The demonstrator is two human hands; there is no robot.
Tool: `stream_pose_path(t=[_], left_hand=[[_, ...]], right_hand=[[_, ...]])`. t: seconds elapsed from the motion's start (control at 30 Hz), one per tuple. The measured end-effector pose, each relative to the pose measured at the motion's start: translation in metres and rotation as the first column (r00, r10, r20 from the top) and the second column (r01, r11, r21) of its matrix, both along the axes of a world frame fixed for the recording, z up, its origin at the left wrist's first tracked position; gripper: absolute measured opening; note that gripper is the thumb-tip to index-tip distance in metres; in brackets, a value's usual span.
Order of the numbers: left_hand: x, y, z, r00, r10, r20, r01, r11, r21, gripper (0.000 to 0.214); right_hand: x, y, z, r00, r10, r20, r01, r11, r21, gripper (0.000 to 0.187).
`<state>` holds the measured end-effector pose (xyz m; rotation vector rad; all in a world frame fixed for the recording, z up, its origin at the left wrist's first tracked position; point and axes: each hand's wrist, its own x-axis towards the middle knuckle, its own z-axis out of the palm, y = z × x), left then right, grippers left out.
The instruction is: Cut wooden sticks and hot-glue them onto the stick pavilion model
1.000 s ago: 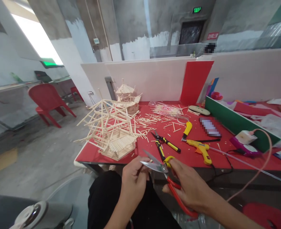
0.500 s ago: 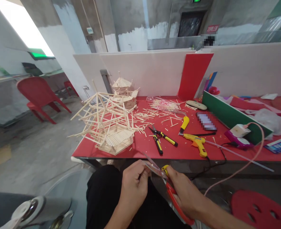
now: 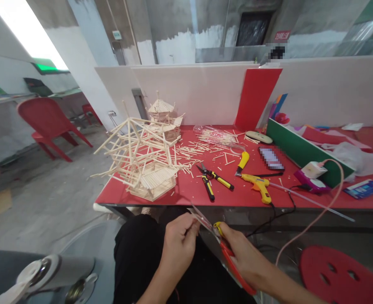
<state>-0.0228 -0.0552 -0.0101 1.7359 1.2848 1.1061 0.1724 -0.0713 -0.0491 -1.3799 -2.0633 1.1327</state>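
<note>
My right hand (image 3: 241, 251) is wrapped round the red handles of a pair of scissors (image 3: 229, 257), with a yellow part near the thumb. The narrow blades point up and left, slightly apart, with their tips close to my left fingers. My left hand (image 3: 180, 236) is closed in a pinch beside the blades. A thin, pale piece seems to show at its fingertips, too small to make out. Both hands are above my lap, in front of the table edge. Beyond them stands a pavilion-like frame of wooden sticks (image 3: 139, 143).
The red table (image 3: 180, 195) bears yellow-black pliers (image 3: 208, 185), a yellow glue gun (image 3: 259, 185), a yellow-handled cutter (image 3: 243, 162), a phone (image 3: 271, 158) and loose sticks (image 3: 193, 150). A smaller stick tower (image 3: 161, 106) stands behind. At lower left is a flask (image 3: 69, 270); a red stool (image 3: 341, 270) is lower right.
The scissor blades have come slightly closer together at my left fingertips. Both hands stay nearly in place, while the whole view has shifted a little.
</note>
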Motion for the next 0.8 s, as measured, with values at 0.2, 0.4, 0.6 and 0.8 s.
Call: stream_pose_path(t=[0.2, 0.4, 0.6, 0.8], left_hand=[[0.002, -0.002, -0.002, 0.999, -0.01, -0.037, 0.012, 0.998, 0.059, 0.029], [0.005, 0.001, -0.01, 0.998, 0.063, 0.031, -0.062, 0.998, -0.013, 0.033], [-0.005, 0.009, -0.019, 0.986, -0.018, 0.165, 0.04, 0.99, -0.132, 0.025], [-0.009, 0.011, -0.017, 0.991, -0.055, 0.12, 0.069, 0.991, -0.115, 0.026]], right_hand=[[-0.002, 0.0, 0.0, 0.999, -0.023, 0.028, 0.022, 1.0, 0.006, 0.025], [-0.006, 0.005, -0.01, 0.997, -0.07, -0.008, 0.07, 0.998, -0.002, 0.02], [0.002, 0.01, -0.004, 0.997, -0.034, 0.07, 0.028, 0.996, 0.085, 0.031], [0.002, 0.011, 0.004, 0.995, -0.028, 0.095, 0.021, 0.997, 0.074, 0.025]])
